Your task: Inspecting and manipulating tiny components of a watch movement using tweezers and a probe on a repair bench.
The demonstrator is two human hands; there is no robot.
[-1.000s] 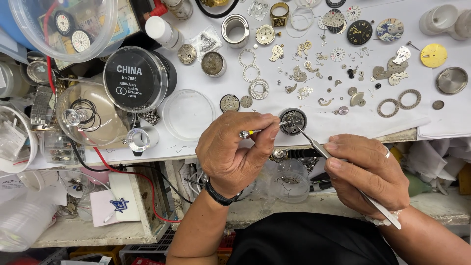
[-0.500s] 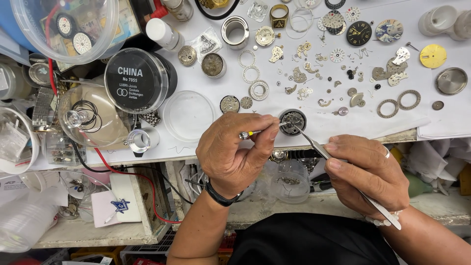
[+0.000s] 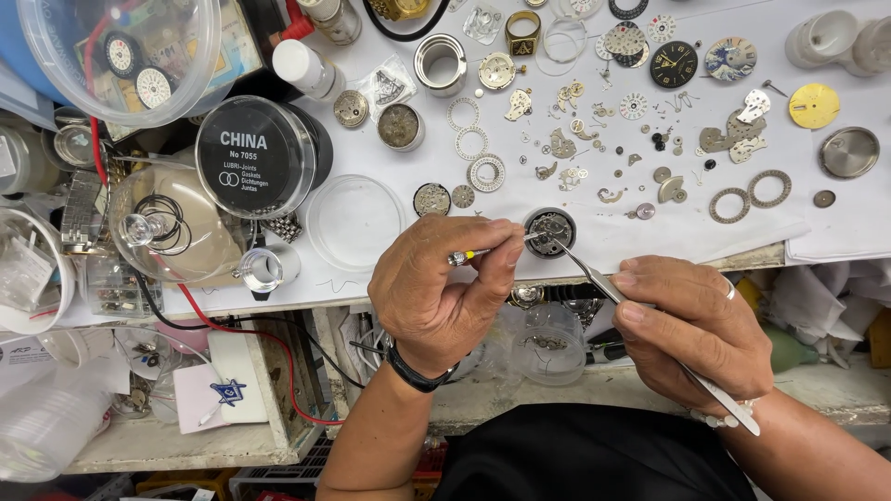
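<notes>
A round watch movement sits on the white work surface near its front edge. My left hand pinches a small screwdriver with a yellow band, its tip pointing at the movement's left side. My right hand grips metal tweezers whose tips touch the movement from the right. A dark band circles my left wrist. A ring shows on a finger of my right hand.
Scattered over the white surface lie several gears, rings, plates and dials. A black round tin, a clear dish, a glass dome and a clear plastic tub crowd the left. A yellow dial and metal case back lie at right.
</notes>
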